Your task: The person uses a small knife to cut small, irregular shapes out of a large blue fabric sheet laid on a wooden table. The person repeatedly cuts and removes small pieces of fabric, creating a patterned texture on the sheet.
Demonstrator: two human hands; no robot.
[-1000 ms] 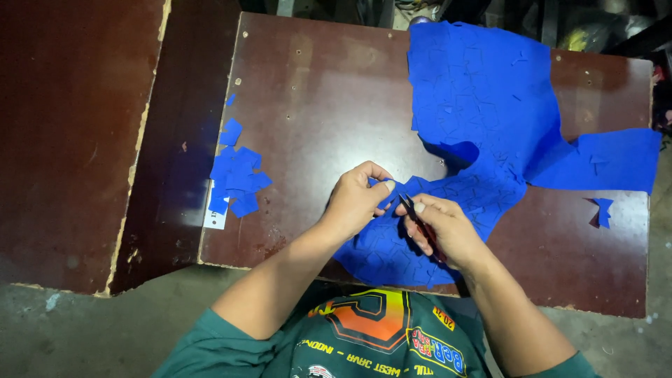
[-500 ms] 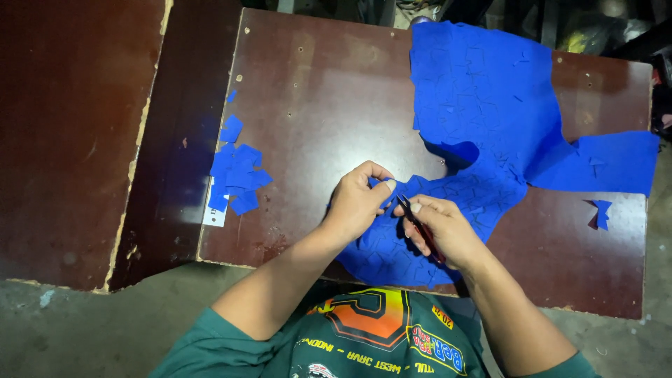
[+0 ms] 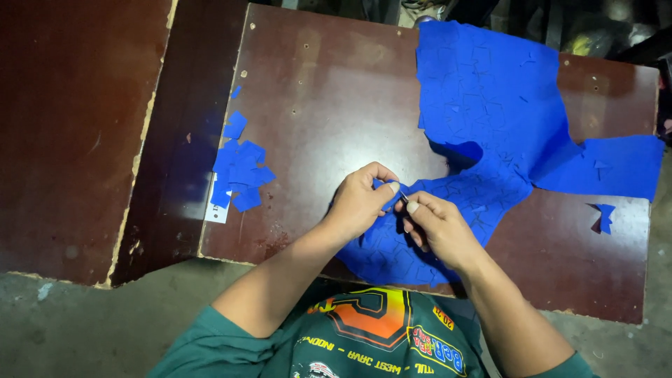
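Hands work a blue sheet at a brown counter (image 3: 315, 105).

Centre frame, the left hand (image 3: 360, 203) pinches the blue sheet (image 3: 490, 112) edge, while the right hand (image 3: 437, 227) is clamped on a thin dark tool (image 3: 404, 199). The sheet looks light, limp and easily torn, best held beside the cut; cut squares (image 3: 239, 171) lie left.

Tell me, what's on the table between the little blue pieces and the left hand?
Nothing: bare brown table separates the blue pieces from the left hand, in the head view.
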